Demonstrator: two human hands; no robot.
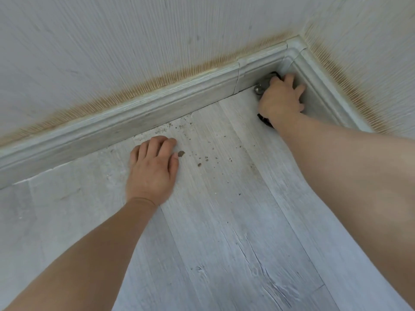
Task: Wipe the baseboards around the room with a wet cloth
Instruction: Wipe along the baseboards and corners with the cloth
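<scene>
Right hand (280,97) presses a dark cloth (261,85), bunched under its curled fingers, into the baseboard (157,108) corner. Left hand (152,169) rests spread on the floor (224,232). Corner wipe underway; next, probably slide along the board by that hand.

Pale plank floor (224,243) bears scattered dirt crumbs (198,164).

Soft even daylight, wide-angle bending, slight blur

Pale ribbed wallpaper (112,52), brown-stained below; grey plank floor (224,243).
</scene>
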